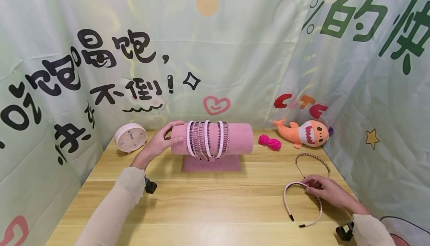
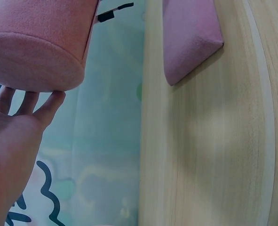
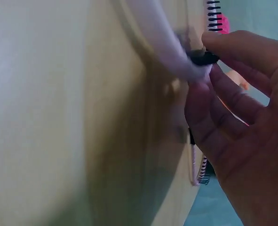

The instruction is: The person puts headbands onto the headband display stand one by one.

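A pink padded roll stand [image 1: 240, 137] stands at the middle of the table, carrying several headbands [image 1: 207, 137], some white and some dark-toothed. My left hand [image 1: 161, 139] holds the stand's left end, thumb on the front and fingers over the top. The left wrist view shows its fingertips against the roll's rim. Between thumb and fingers, my right hand [image 1: 324, 190] pinches a pale pink headband [image 1: 285, 199] with dark inner teeth and black tips; this headband [image 3: 160, 37] is blurred in the right wrist view. Just beyond that hand lies another toothed headband [image 1: 312, 154].
A pale round clock [image 1: 131, 137] sits at the back left. Bright pink yarn [image 1: 270, 142] and an orange plush shark [image 1: 304, 133] lie at the back right. Printed cloth [image 1: 248, 52] encloses the wooden table [image 1: 208, 205] at the back and sides.
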